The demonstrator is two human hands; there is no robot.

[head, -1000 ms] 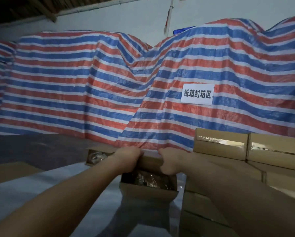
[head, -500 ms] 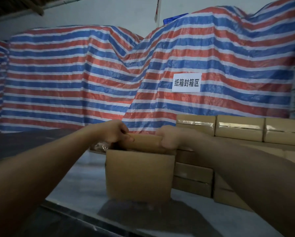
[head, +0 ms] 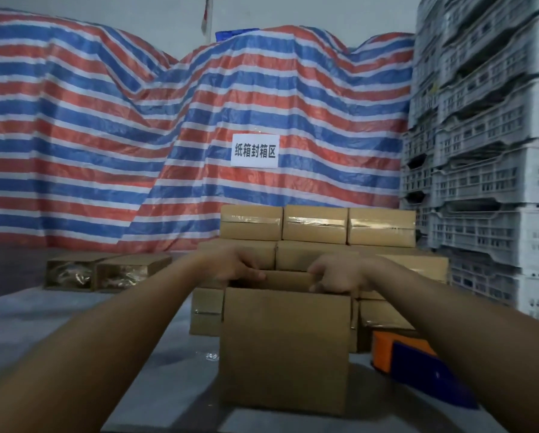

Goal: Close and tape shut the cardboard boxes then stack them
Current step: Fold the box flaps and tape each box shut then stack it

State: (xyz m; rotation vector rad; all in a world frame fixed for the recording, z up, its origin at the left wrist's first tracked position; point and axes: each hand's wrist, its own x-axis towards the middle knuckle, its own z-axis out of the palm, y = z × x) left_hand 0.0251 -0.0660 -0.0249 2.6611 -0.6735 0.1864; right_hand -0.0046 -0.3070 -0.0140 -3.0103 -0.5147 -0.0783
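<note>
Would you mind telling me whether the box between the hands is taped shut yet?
Not yet: the box shows a dark gap under its top flap, no tape shows, and both hands grip its top.

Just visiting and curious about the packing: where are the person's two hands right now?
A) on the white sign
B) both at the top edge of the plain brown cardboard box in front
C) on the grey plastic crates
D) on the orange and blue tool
B: the left hand and the right hand both grip the top of the brown cardboard box standing nearest the camera.
</note>
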